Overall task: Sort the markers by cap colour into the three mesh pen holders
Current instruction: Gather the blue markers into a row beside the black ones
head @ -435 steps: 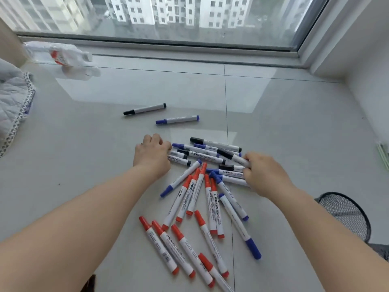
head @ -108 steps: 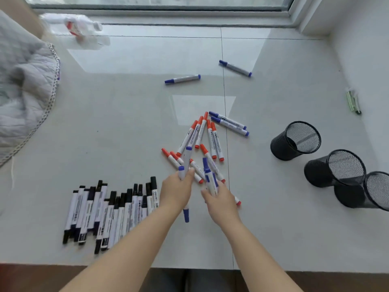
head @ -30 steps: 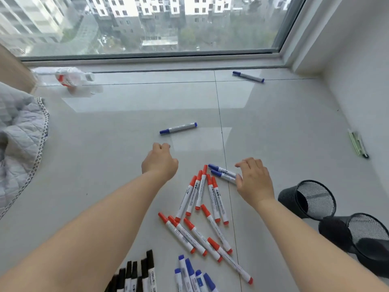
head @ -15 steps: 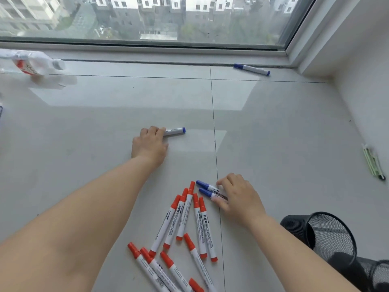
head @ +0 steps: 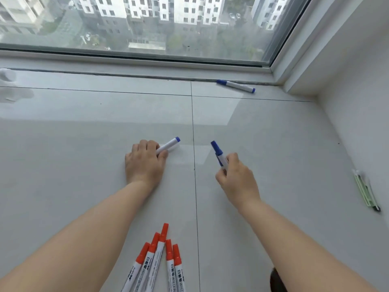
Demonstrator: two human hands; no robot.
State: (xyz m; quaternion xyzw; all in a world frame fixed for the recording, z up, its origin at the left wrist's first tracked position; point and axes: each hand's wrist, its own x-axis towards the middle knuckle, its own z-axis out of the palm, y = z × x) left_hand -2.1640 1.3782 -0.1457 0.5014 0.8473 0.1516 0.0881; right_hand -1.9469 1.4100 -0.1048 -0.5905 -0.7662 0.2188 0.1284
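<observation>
**Q:** Where both arms reach forward over the pale tiled floor (head: pixel 273 144), what is each grip doing?

**A:** The left hand (head: pixel 145 163) lies knuckles up on the tile, fingers curled round a blue-capped marker (head: pixel 169 145). Its white barrel and blue end stick out past the fingers, up and to the right. The right hand (head: pixel 236 178) is lifted a little and pinches a second blue marker (head: pixel 219 154), blue cap pointing up and slightly left, away from the wrist. I cannot tell whether it holds more than one.

**Q:** Where are the other markers?

**A:** A third blue marker (head: pixel 235 86) lies well apart, by the window frame (head: pixel 147 62) at the far right. Five red-capped markers (head: pixel 156 258) lie fanned together between the forearms at the bottom edge, caps pointing away. A dark curved edge, the mesh holder (head: pixel 276 281), peeks out beside the right forearm. Thin green items (head: pixel 366 192) lie along the right wall.
</observation>
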